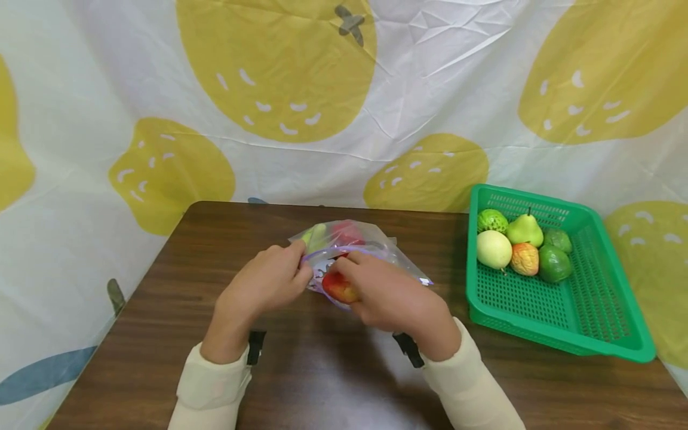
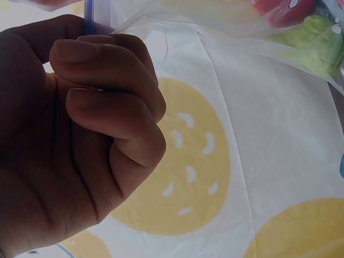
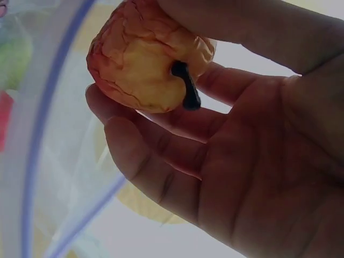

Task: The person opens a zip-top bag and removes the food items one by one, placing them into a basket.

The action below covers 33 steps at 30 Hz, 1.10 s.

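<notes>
A clear zip bag (image 1: 404,263) with a purple seal lies at the middle of the table, its mouth toward the person. The left hand (image 1: 264,283) pinches the left end of the bag's edge, the other fingers curled in. In the right hand (image 1: 395,294), a wrinkled red-and-yellow toy apple (image 3: 142,64) with a black stem is held between thumb and fingers. That apple is right at the bag's open mouth, beside the purple seal strip (image 3: 40,118). Through the plastic show a red piece (image 1: 348,232) and a light green piece (image 1: 316,236).
On the right of the dark wooden table (image 1: 177,286) stands a green plastic basket (image 1: 543,341). Inside it sit a pear (image 1: 525,230), a pale round fruit (image 1: 494,249), an orange-red wrinkled fruit (image 1: 524,259) and several green ones. A lemon-print cloth (image 1: 301,173) hangs behind.
</notes>
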Motion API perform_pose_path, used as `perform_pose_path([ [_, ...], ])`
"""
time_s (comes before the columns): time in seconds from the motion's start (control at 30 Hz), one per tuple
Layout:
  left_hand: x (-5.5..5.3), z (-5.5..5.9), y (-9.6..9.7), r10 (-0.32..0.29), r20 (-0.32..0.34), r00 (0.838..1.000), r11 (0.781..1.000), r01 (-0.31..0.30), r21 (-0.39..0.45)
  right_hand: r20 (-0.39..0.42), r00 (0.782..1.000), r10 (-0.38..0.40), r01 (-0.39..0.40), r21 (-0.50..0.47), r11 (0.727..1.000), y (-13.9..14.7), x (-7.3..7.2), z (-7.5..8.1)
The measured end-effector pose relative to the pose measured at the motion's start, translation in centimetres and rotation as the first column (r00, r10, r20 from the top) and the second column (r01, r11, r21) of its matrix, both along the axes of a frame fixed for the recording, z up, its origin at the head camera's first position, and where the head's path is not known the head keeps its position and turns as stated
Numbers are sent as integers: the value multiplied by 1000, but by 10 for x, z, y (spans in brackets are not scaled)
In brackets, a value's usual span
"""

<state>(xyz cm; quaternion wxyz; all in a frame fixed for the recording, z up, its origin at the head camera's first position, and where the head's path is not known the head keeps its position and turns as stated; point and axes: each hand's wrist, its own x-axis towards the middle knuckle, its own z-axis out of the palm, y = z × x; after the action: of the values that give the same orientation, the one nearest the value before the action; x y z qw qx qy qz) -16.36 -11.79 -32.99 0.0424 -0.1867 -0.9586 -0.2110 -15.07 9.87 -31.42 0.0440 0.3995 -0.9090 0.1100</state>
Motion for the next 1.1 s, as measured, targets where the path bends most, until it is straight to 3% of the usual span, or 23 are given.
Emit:
perform_pose_path([
  [0.37,1,0,-3,2,6,1000,1000,-2,-8,-28,1000,4,-5,-62,998,13,4,15],
  [0.8,2,1,-5,3,2,1000,1000,-3,-5,-69,995,-71,58,-186,981,31,8,31],
  [1.1,1,2,-2,-3,18,1000,1000,3,-12,-125,989,-77,57,-160,986,44,10,40],
])
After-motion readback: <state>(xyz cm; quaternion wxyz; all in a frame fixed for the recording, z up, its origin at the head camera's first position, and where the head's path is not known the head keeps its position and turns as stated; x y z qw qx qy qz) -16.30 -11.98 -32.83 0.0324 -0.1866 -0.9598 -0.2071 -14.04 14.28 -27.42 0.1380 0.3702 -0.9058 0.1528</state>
